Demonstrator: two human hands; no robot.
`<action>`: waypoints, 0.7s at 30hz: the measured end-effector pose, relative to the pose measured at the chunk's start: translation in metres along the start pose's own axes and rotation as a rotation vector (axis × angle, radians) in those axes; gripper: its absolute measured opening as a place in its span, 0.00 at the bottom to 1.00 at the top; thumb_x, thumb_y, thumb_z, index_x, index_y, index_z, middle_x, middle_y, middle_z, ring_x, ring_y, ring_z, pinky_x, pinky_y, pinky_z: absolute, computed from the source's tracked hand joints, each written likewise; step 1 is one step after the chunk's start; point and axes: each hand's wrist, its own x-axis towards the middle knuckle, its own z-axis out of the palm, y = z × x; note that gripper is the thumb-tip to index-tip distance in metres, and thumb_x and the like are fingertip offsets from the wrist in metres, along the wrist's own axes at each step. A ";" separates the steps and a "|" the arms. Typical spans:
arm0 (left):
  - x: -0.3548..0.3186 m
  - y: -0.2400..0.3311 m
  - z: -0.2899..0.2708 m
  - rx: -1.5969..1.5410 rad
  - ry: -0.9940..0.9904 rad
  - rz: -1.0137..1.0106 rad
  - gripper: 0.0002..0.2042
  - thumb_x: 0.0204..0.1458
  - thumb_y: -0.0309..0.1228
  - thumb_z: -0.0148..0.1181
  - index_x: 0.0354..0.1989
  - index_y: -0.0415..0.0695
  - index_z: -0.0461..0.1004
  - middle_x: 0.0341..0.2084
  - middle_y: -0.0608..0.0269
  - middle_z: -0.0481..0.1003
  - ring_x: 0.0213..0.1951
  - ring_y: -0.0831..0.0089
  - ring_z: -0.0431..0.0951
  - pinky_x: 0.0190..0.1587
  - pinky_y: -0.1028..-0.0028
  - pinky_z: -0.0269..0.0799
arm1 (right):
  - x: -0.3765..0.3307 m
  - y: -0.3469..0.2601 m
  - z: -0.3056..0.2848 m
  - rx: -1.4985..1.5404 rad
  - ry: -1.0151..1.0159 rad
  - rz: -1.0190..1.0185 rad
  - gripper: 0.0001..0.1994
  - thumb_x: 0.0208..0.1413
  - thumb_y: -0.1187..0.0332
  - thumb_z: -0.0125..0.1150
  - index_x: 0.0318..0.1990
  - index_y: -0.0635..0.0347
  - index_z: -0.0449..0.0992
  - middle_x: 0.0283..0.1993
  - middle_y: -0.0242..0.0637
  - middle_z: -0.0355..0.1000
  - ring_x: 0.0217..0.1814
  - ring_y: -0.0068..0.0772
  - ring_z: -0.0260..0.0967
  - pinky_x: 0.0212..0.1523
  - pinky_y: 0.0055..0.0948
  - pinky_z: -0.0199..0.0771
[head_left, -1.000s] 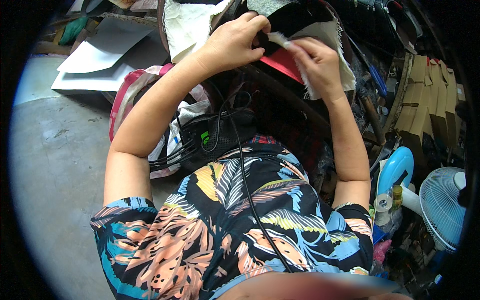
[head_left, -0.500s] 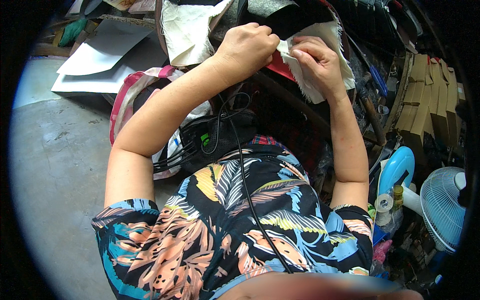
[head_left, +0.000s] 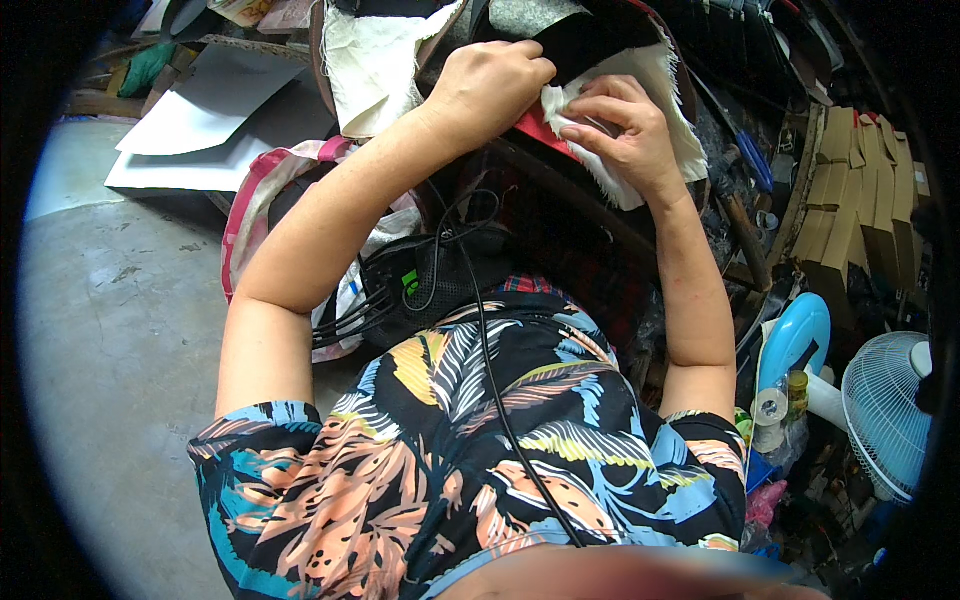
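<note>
A cream cloth (head_left: 679, 120) with frayed edges lies over black and red material at the top right. My right hand (head_left: 630, 130) has its fingers bent and its thumb against the cloth, bunching up a fold of it. Close beside that fold, my left hand (head_left: 490, 88) is closed, with its knuckles up. Whatever its fingertips pinch is hidden. Between and behind the hands shows a black piece (head_left: 595, 45), and a red edge (head_left: 545, 130) shows below them. Another frayed cream cloth (head_left: 378, 75) lies left of my left hand.
White sheets (head_left: 200, 120) lie at the upper left, above a grey floor (head_left: 120, 330). A pink-edged bag (head_left: 245, 220) and a black mesh pouch with cables (head_left: 450, 265) are near my lap. Folded cardboard (head_left: 850, 200) and a blue-white fan (head_left: 885, 410) stand at the right.
My left hand has shifted slightly left, away from the cloth's edge. My right hand has moved a little left and lower, and the cloth fold is now more bunched.
</note>
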 end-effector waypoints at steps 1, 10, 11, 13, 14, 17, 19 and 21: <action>0.001 -0.002 0.002 -0.037 -0.003 -0.035 0.10 0.48 0.36 0.66 0.36 0.45 0.79 0.32 0.57 0.77 0.36 0.57 0.82 0.39 0.64 0.78 | 0.000 0.000 -0.001 -0.020 -0.017 -0.025 0.09 0.49 0.62 0.73 0.31 0.57 0.84 0.34 0.33 0.76 0.42 0.34 0.71 0.43 0.32 0.73; -0.002 -0.002 0.012 -0.127 0.060 -0.143 0.08 0.50 0.33 0.63 0.34 0.44 0.79 0.30 0.53 0.77 0.35 0.53 0.81 0.39 0.60 0.77 | -0.001 0.001 -0.004 -0.018 -0.079 -0.028 0.06 0.52 0.67 0.66 0.34 0.59 0.83 0.33 0.36 0.75 0.42 0.38 0.71 0.47 0.34 0.72; -0.002 -0.002 0.011 -0.140 0.069 -0.125 0.07 0.49 0.33 0.63 0.34 0.44 0.79 0.30 0.54 0.78 0.34 0.54 0.81 0.39 0.61 0.77 | -0.001 0.000 -0.003 0.017 -0.045 0.010 0.07 0.53 0.67 0.65 0.35 0.59 0.83 0.34 0.36 0.75 0.42 0.39 0.71 0.47 0.34 0.72; -0.003 -0.004 0.010 -0.167 0.089 -0.086 0.06 0.49 0.32 0.62 0.34 0.45 0.79 0.30 0.56 0.78 0.34 0.56 0.81 0.39 0.62 0.78 | -0.002 0.000 0.002 0.090 0.045 0.086 0.08 0.54 0.68 0.63 0.38 0.60 0.82 0.35 0.38 0.76 0.43 0.40 0.72 0.49 0.34 0.72; -0.003 -0.005 0.010 -0.182 0.101 -0.065 0.06 0.49 0.32 0.62 0.34 0.46 0.79 0.30 0.56 0.78 0.34 0.56 0.82 0.39 0.62 0.78 | -0.002 0.000 0.003 -0.006 0.037 0.047 0.08 0.54 0.69 0.63 0.39 0.57 0.83 0.38 0.37 0.76 0.45 0.40 0.72 0.50 0.34 0.72; -0.001 -0.007 0.009 -0.149 0.078 -0.046 0.07 0.49 0.32 0.62 0.37 0.46 0.79 0.30 0.57 0.78 0.34 0.57 0.82 0.38 0.63 0.78 | -0.003 0.000 0.008 -0.326 -0.013 -0.077 0.11 0.51 0.71 0.64 0.42 0.51 0.84 0.47 0.35 0.75 0.50 0.41 0.71 0.53 0.35 0.73; 0.000 -0.007 0.008 -0.127 0.047 -0.052 0.09 0.50 0.31 0.62 0.39 0.47 0.78 0.30 0.58 0.78 0.34 0.58 0.82 0.38 0.63 0.78 | -0.004 0.000 0.008 -0.327 -0.055 -0.063 0.14 0.48 0.72 0.64 0.43 0.47 0.84 0.51 0.34 0.74 0.53 0.40 0.69 0.56 0.36 0.72; 0.000 -0.007 0.007 -0.130 0.025 -0.063 0.10 0.50 0.30 0.62 0.41 0.47 0.76 0.31 0.59 0.78 0.34 0.58 0.82 0.38 0.63 0.78 | -0.005 0.001 0.007 -0.312 -0.080 -0.043 0.15 0.48 0.73 0.64 0.44 0.47 0.85 0.51 0.35 0.73 0.54 0.40 0.69 0.57 0.36 0.71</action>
